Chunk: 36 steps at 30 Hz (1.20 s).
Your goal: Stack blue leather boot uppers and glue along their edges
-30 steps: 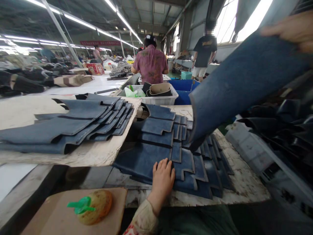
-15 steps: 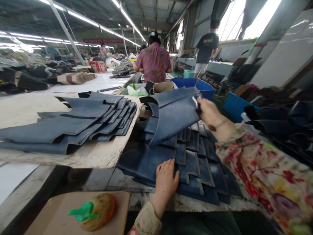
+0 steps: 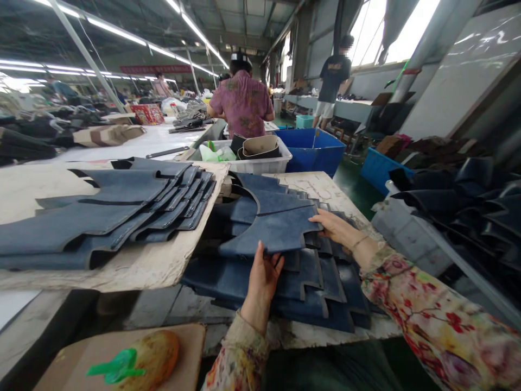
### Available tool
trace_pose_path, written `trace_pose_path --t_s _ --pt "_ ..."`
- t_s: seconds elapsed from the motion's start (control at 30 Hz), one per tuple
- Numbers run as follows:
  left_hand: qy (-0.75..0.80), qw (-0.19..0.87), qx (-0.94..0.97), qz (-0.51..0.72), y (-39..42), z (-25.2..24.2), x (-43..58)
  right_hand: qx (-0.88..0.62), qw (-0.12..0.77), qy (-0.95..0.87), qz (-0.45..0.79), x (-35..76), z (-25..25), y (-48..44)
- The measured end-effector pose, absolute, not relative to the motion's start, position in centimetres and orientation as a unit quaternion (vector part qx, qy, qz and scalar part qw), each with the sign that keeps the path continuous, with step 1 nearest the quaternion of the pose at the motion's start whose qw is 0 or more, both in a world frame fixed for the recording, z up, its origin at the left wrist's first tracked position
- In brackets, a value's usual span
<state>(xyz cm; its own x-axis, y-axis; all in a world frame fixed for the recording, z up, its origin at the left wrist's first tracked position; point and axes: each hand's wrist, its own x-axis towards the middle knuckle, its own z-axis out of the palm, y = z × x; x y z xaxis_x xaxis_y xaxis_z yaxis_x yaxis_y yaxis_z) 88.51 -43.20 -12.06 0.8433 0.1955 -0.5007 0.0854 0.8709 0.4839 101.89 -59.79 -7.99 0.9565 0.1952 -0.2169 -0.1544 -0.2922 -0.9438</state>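
Observation:
A dark blue cut leather piece (image 3: 274, 228) lies on top of a fanned row of like pieces (image 3: 313, 282) on the worn work board (image 3: 325, 187) in front of me. My left hand (image 3: 262, 279) holds its near edge, fingers up against it. My right hand (image 3: 334, 225) grips its right edge, in a flowered sleeve. A second fanned stack of blue pieces (image 3: 122, 209) rests on a raised cardboard sheet (image 3: 163, 260) to the left.
A sponge with a green handle (image 3: 138, 358) sits on a brown board at bottom left. A white bin (image 3: 260, 157) and blue bins (image 3: 313, 152) stand beyond the board. Dark leather is piled at the right (image 3: 468, 195). Two people (image 3: 244, 103) stand with their backs turned.
My right hand brought the blue piece down from high on the right onto the row. My left hand lifted off the stack and took the piece's near edge.

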Motion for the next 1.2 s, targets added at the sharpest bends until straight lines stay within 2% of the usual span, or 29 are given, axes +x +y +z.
trace_pose_path --t_s 0.13,0.33,0.47,0.57,0.67,0.9,1.07,1.2 --pt "0.335 0.867 0.336 0.151 -42.3 -12.6 89.4 -0.778 0.61 -0.089 0.124 101.2 -8.4 -58.4" --pt "0.303 0.8 0.423 0.296 -38.5 -13.5 86.6 -0.739 0.62 -0.261 0.026 99.4 -10.7 -53.2" --pt "0.326 0.81 0.363 0.325 -37.3 -14.5 84.6 -0.755 0.6 -0.16 0.208 96.9 -13.8 -50.1" --pt "0.34 0.841 0.312 0.283 -37.6 -14.8 84.1 -0.772 0.557 -0.102 0.291 95.9 -15.0 -49.3" --pt "0.356 0.855 0.295 0.236 -38.2 -14.5 84.2 -0.783 0.541 -0.094 0.292 95.7 -15.0 -49.2" --pt "0.371 0.863 0.251 0.232 -38.8 -13.7 84.3 -0.819 0.482 -0.117 0.29 95.5 -15.4 -48.9" --pt "0.285 0.902 0.321 0.038 -41.1 -14.8 78.6 -0.837 0.456 -0.131 0.273 95.5 -15.9 -49.8" --pt "0.172 0.834 0.49 -0.184 -41.9 -14.6 71.4 -0.837 0.448 -0.144 0.28 94.6 -15.1 -52.3"
